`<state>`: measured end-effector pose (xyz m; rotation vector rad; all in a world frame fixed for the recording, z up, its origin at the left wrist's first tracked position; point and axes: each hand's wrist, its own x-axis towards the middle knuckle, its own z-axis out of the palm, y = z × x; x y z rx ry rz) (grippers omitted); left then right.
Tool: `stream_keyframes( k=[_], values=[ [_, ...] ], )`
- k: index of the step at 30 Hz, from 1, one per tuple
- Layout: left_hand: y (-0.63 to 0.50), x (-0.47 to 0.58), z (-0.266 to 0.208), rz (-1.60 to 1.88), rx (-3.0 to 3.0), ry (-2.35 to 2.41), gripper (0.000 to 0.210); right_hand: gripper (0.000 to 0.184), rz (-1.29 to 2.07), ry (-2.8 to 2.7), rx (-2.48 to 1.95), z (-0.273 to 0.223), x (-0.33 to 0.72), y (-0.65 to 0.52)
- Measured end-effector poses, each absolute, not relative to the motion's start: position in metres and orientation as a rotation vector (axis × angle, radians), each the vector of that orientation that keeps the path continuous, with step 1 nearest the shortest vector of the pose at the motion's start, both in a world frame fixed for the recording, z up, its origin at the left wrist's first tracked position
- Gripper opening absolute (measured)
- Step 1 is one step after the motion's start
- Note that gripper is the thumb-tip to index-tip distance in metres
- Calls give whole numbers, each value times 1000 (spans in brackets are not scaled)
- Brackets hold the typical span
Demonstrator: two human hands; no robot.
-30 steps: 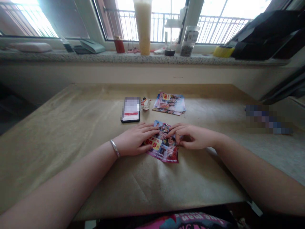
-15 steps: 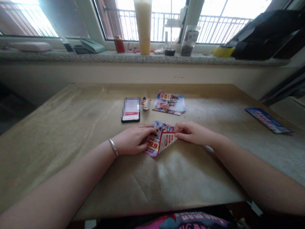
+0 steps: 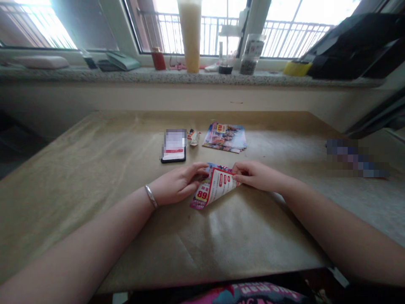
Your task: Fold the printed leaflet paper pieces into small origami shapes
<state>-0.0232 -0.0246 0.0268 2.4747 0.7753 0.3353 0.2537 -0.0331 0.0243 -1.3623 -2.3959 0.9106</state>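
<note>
A printed flyer (image 3: pixel 202 195) lies in front of me, its right part turned over so that a white back with red labels shows. My right hand (image 3: pixel 253 174) pinches the turned-over part between thumb and fingers. At the flyer's left edge, my left hand (image 3: pixel 177 182) holds it with curled fingers and thumb. A silver bracelet (image 3: pixel 151 196) circles my left wrist. The fingers cover part of the flyer's upper left.
Beyond my hands lie a phone (image 3: pixel 174 145), a crumpled wrapper (image 3: pixel 193 137) and a stack of flyers (image 3: pixel 226 137). A blurred flat item (image 3: pixel 356 159) is at the table's right. Bottles and a yellow object (image 3: pixel 297 68) stand along the windowsill (image 3: pixel 126 77).
The turned-over part of the flyer has spread further left, so more of the white back shows. My left fingers have shifted slightly on the left edge.
</note>
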Motion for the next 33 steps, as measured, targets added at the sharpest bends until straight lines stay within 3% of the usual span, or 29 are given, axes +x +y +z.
stream_keyframes(
  k=[10,22,28,33],
  values=[
    [-20,-23,27,225,2735,695,41,16,617,-2273,-1564,10,241,-30],
    [-20,-19,21,273,2820,684,39,11,513,-2193,-1591,9,236,-30],
    [-20,-19,21,255,2807,676,39,20,446,-2177,-1495,3,235,-28],
    [-20,-19,22,250,2822,673,39,21,360,-2323,-1095,4,237,-28]
  ],
)
